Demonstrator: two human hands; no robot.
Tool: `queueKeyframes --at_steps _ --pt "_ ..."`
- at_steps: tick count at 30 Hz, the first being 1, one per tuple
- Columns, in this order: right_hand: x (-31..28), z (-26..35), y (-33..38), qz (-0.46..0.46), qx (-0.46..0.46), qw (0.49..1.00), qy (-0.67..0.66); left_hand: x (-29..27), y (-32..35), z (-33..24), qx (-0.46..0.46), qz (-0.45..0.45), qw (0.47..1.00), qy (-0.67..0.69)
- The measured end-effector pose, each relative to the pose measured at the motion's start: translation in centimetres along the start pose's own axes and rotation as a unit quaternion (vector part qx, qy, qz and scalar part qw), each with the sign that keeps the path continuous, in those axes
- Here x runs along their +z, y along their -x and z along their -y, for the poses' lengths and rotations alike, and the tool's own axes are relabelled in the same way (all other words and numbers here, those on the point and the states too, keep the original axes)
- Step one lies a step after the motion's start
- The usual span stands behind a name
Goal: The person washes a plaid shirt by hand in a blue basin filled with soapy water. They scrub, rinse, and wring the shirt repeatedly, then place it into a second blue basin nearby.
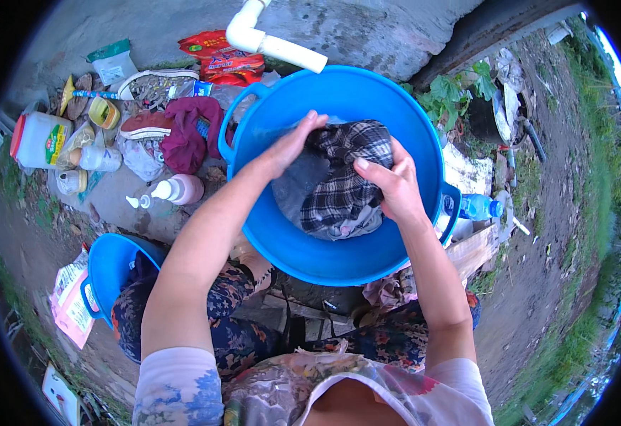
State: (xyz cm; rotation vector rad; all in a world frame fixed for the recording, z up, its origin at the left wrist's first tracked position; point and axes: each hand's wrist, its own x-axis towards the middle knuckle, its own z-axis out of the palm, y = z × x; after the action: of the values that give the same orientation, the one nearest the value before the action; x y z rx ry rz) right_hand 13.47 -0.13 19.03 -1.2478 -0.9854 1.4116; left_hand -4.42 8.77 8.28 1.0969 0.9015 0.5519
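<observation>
Bottom of the frame is the person's own top and floral patterned trousers (pixel 236 341), knees apart, squatting over bare ground. Both forearms run up from there into a big blue plastic tub (pixel 339 106) sitting dead centre.

Inside the tub there's a dark plaid garment (pixel 342 177), black and white checks, bunched up and looking wet, lying in the middle toward the right wall. The right hand (pixel 392 186) is clamped over its right side, fingers curled into the cloth. The left hand (pixel 295 144) is pressed flat against the upper left part of the same garment, fingers stretched out rather than closed round it, so more pushing than gripping.

Lower left, just beside the left knee, sits a second, smaller blue basin (pixel 108 266). Right of the tub, touching its rim area, a blue-capped clear bottle (pixel 477 207).

Further up left it's a mess of stuff on the concrete: a pink squeeze bottle (pixel 177 189) lying down, a maroon cloth (pixel 190 131), a white jug with a red cap (pixel 39 140), a sneaker (pixel 155 84). A white plastic pipe (pixel 275 44) pokes over the tub's top rim.
</observation>
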Motion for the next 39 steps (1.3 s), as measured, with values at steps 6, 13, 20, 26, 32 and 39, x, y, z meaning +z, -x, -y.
queueKeyframes --at_steps 6,13,20,26,32,39 --pt "0.7 -0.6 -0.1 -0.079 0.012 0.983 -0.168 3.0 -0.7 3.2 -0.095 -0.018 0.984 0.147" --pt "-3.3 -9.1 -2.8 -0.06 0.234 0.934 0.262 2.2 1.9 8.7 -0.166 -0.104 0.972 -0.127" --pt "-3.9 -15.5 -9.5 -0.155 0.052 0.713 0.682 9.7 3.9 9.4 -0.047 -0.105 0.851 -0.513" --pt "-4.8 -13.6 -1.5 -0.06 -0.075 0.845 0.527 8.9 2.7 11.5 -0.145 -0.102 0.837 -0.518" --pt "0.2 -17.4 -4.8 -0.098 -0.097 0.75 0.647 8.8 1.3 12.6 -0.236 0.001 0.823 -0.516" --pt "-7.3 -17.0 -10.1 -0.077 0.05 0.941 0.327 8.1 1.7 10.9 -0.135 -0.111 0.878 -0.445"
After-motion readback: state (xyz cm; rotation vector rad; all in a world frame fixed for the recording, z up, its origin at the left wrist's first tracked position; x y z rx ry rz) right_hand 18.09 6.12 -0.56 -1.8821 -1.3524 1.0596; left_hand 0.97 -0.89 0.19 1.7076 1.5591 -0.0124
